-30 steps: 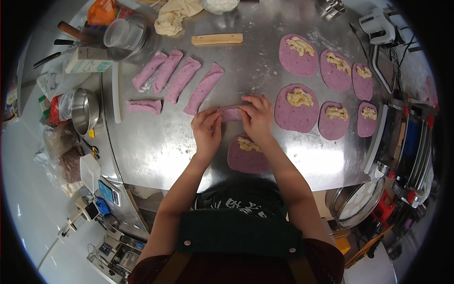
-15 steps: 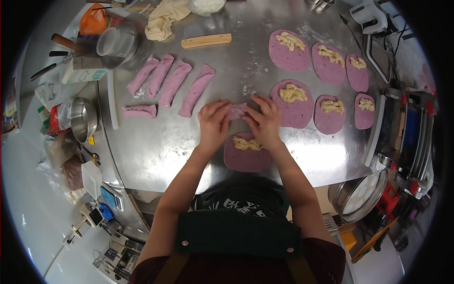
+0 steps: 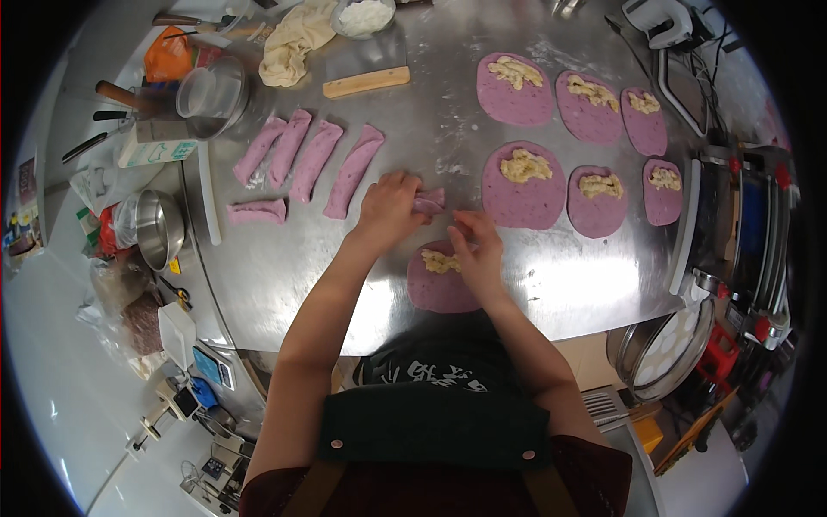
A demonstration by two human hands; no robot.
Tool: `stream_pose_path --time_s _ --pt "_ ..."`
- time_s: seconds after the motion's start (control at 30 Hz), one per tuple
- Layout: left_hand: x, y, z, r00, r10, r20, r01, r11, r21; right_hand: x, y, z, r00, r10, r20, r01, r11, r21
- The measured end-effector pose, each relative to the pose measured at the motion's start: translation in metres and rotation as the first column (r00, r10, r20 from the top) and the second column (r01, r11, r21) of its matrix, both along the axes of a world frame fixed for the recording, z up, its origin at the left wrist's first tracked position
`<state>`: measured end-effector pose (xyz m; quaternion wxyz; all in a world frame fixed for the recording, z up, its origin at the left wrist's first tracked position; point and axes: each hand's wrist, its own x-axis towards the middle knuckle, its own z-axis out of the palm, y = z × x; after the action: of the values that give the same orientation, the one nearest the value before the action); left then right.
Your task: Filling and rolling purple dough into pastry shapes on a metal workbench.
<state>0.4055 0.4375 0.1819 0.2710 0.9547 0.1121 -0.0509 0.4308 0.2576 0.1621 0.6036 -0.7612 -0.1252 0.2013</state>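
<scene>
My left hand (image 3: 391,213) is closed over a small pink dough roll (image 3: 430,201), its left part hidden under the fingers. Just to the right, my right hand (image 3: 479,257) hovers apart from the roll, fingers loosely bent and apart, with nothing visible in it. Partly behind that hand lies a flat pink dough piece (image 3: 438,289) with pale yellow filling along its far side. Off to the left are several finished pink rolls (image 3: 314,164), and one short roll (image 3: 257,211) lies crosswise. Several flat dough ovals (image 3: 523,202) topped with the same filling lie to the right.
A dough scraper (image 3: 367,82) with a wooden handle lies at the back, beside a crumpled cloth (image 3: 293,43) and a bowl of white powder (image 3: 365,17). Metal bowls (image 3: 158,228) and knives stand left. A white hand mixer (image 3: 659,21) is back right.
My right hand has let go of the small roll and drawn back toward me, over the flat piece's right side. My left hand has shifted further over the roll.
</scene>
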Motion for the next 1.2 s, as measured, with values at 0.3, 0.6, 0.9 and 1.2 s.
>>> stream_pose_path --time_s 0.3,0.6,0.9,1.2 --pt "-0.023 -0.025 -0.008 0.995 -0.066 0.081 0.039 0.954 0.299 -0.007 -0.007 0.003 0.997 -0.016 0.073 0.011 0.997 0.071" --pt "-0.030 -0.014 -0.017 0.991 -0.081 0.109 0.059 0.980 0.190 -0.008 -0.006 0.003 0.994 0.079 0.069 -0.082 0.996 0.037" --pt "-0.045 0.003 -0.013 0.980 0.000 0.201 -0.036 0.984 0.174 0.046 0.044 0.000 0.684 0.584 0.437 -0.466 0.811 -0.353" --pt "-0.071 -0.024 -0.028 0.934 0.004 0.357 -0.113 0.952 0.284 0.014 0.029 -0.018 0.382 0.543 0.748 -0.331 0.836 -0.438"
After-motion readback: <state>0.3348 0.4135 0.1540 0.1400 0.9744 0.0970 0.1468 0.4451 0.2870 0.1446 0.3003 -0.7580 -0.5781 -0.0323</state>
